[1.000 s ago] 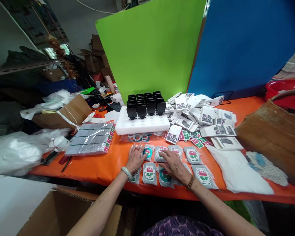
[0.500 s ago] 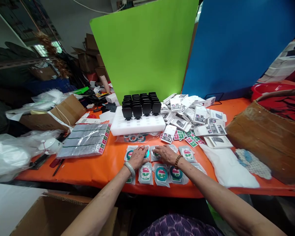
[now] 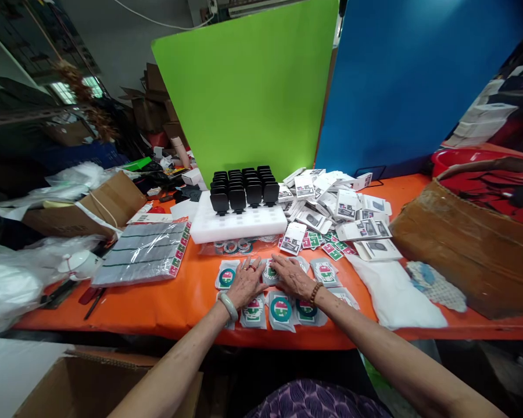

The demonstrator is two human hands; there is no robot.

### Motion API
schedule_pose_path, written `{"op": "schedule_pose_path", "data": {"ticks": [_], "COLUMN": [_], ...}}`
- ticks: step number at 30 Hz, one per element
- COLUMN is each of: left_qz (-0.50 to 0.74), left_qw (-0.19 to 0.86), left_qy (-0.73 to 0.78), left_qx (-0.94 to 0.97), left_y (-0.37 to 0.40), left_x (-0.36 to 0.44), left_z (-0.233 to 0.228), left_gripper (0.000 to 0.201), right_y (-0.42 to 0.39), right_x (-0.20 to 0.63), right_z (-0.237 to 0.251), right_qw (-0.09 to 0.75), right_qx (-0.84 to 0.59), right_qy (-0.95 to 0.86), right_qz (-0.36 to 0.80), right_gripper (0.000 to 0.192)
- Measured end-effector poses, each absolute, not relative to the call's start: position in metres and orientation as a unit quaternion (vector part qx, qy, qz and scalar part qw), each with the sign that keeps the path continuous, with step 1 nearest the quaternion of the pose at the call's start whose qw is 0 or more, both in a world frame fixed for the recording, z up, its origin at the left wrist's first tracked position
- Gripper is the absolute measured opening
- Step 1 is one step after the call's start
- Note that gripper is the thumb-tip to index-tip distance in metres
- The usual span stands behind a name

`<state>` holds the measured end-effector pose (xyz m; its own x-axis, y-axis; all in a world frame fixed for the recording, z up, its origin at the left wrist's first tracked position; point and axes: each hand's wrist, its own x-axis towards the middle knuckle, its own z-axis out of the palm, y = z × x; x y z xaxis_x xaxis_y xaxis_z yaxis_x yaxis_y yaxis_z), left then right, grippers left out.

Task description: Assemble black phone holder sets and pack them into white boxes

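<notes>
Both our hands are lying flat and open, palms down, fingers spread, gripping nothing. Our left hand (image 3: 244, 283) is pressing on the small plastic packets (image 3: 280, 308) spread in two loose rows at the near edge of the orange table (image 3: 169, 299); our right hand (image 3: 293, 277) is resting just beside it on the same rows, fingertips touching one packet in the far row. Each packet is showing a round printed sticker in green, red or teal under clear film. We are judging them light, thin and floppy, the film probably slick, so they are likely to slide under a palm rather than lift; pinching an edge or corner between thumb and forefinger looks the surest hold. A pale bangle is sitting on our left wrist, a bead bracelet on the right. Just beyond the hands a clear bag of rings (image 3: 237, 247) is lying against a white foam tray (image 3: 239, 223) holding upright black holders (image 3: 244, 188) in rows. To the right of that, a heap of small white cartons (image 3: 344, 203) is spilling toward a white cloth (image 3: 392, 290) and a brown cardboard box (image 3: 470, 249). To the left, a wrapped grey bundle (image 3: 142, 252) is lying flat, with plastic bags (image 3: 9, 284) and another open carton (image 3: 100, 203) beyond. Green (image 3: 244, 87) and blue boards (image 3: 418, 81) are standing behind the table.
</notes>
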<state>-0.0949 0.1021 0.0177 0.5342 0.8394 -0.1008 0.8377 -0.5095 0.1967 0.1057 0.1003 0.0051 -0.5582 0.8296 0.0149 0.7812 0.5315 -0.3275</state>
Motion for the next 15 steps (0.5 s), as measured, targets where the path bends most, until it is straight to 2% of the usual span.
{"op": "schedule_pose_path", "data": {"ticks": [9, 12, 15], "left_qz": [-0.031, -0.041, -0.049], "left_qw": [0.111, 0.108, 0.099], "left_qy": [0.441, 0.458, 0.471], "left_qx": [0.89, 0.881, 0.875], "left_y": [0.114, 0.123, 0.134], "left_x": [-0.086, -0.089, -0.088], "left_z": [0.022, 0.02, 0.022], "left_gripper": [0.044, 0.041, 0.034], "right_y": [0.109, 0.106, 0.094], "right_x": [0.102, 0.104, 0.121], "right_z": [0.022, 0.035, 0.057], "right_qw": [0.057, 0.059, 0.1], "right_qx": [-0.468, -0.469, -0.471], "right_qy": [-0.872, -0.873, -0.869], "right_qz": [0.134, 0.123, 0.111], "right_gripper": [0.04, 0.045, 0.052]}}
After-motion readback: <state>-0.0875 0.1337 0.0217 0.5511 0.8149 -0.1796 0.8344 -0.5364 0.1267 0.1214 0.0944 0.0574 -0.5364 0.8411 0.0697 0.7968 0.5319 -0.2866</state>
